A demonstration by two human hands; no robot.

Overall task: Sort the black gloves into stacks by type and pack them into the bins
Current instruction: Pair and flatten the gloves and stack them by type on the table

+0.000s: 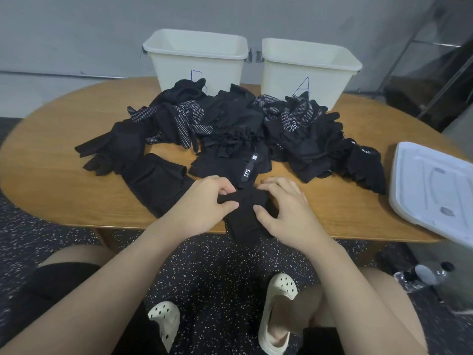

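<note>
1. We pinch a plain black glove at the table's near edge, left hand and right hand both curled onto it.
2. We should flatten it squarely before stacking.
3. Both bins look empty.

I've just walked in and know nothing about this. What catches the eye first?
A sprawling heap of black gloves covers the middle of the wooden table. Behind it stand two cream bins, marked B and A. At the near edge, the left hand and right hand hold one glove.
</note>
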